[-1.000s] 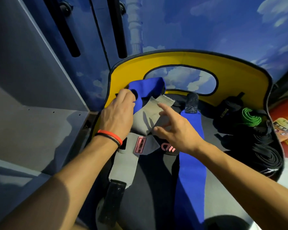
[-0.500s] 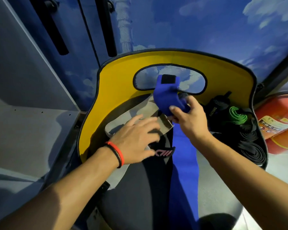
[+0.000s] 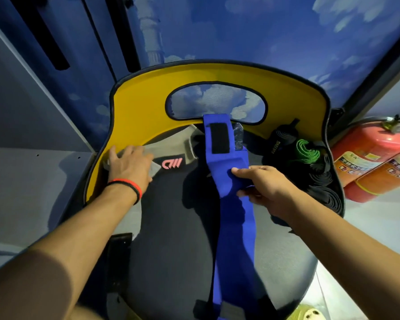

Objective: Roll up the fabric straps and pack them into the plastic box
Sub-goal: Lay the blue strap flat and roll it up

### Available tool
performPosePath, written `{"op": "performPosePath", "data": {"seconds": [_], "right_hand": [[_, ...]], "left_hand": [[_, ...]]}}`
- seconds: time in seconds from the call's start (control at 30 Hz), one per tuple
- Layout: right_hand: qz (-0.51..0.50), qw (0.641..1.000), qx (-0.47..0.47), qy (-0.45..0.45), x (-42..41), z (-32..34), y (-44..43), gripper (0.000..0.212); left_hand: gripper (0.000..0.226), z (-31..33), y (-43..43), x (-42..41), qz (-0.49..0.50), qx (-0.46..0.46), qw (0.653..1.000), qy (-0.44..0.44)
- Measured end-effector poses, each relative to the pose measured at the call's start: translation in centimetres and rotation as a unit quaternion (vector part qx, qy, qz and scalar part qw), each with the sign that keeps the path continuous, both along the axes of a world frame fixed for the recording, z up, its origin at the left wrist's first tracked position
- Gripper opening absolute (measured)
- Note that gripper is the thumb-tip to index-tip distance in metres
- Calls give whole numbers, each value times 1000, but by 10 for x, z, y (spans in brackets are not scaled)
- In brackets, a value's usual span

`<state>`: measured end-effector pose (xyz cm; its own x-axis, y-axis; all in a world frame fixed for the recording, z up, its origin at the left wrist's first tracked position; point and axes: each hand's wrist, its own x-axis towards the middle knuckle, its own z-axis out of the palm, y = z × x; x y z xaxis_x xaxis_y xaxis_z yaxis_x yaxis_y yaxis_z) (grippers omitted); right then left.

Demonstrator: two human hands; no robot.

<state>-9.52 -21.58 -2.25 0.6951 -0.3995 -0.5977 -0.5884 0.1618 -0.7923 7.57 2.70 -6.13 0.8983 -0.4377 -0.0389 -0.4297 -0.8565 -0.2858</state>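
The step in hand looks like the start of rolling the blue strap (image 3: pixel 234 227): its far end, the one with the black velcro patch (image 3: pixel 219 138), is turned up and folded over, while the rest runs flat down the chair seat (image 3: pixel 275 250) toward the person. The right hand (image 3: pixel 266 188) reaches in from the right with its wrist low and pinches that fold, thumb on top and fingers curled beneath the cloth. The left hand (image 3: pixel 129 167) lies palm down with fingers fairly straight, pressing a grey strap (image 3: pixel 191 147) against the seat near the yellow backrest (image 3: pixel 136 112), gripping nothing. Next, I judge, the fold must be turned over itself tightly and evenly, likely with the left hand coming across to help. A green roll (image 3: pixel 306 151) and a black roll (image 3: pixel 280 142) sit at the seat's right edge, well apart from the blue strap. No plastic box is in view.
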Motion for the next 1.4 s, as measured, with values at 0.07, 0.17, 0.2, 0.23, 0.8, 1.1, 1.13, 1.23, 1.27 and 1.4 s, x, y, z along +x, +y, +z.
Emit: {"op": "performPosePath", "data": {"seconds": [0.07,0.17,0.2,0.23,0.8,1.1,1.13,1.23,1.27,1.4], "right_hand": [[36,998,49,17,-11,5,-1,16],[94,991,91,25,-24,7,-4,6],[112,989,89,31,-27,8,-4,8],[134,987,82,35,-29,9,-5,5],[325,930,-134,111,-33,-6,-8,47],[301,878,-372,-17,-18,-30,-10,66],[308,874,-376,-14,-17,-31,-9,66],[328,864,-382,-3,-16,-31,-8,64],[332,862,-383,-3,-16,-30,-8,63],[350,848,-398,-2,-16,-31,-6,54]], "left_hand": [[47,-3,2,6,12,-25,999,-29],[59,-3,-3,4,7,-58,997,-56],[58,-1,-8,1,-15,-72,995,-68],[51,4,-16,-4,-40,-93,992,-72],[75,4,-75,-43,162,-467,708,505],[52,11,-59,-62,44,-154,756,635],[52,10,-58,-64,33,-135,755,641],[50,11,-58,-69,11,-96,756,648],[49,11,-58,-68,12,-85,754,651],[46,18,-59,-63,32,-113,810,575]]}}
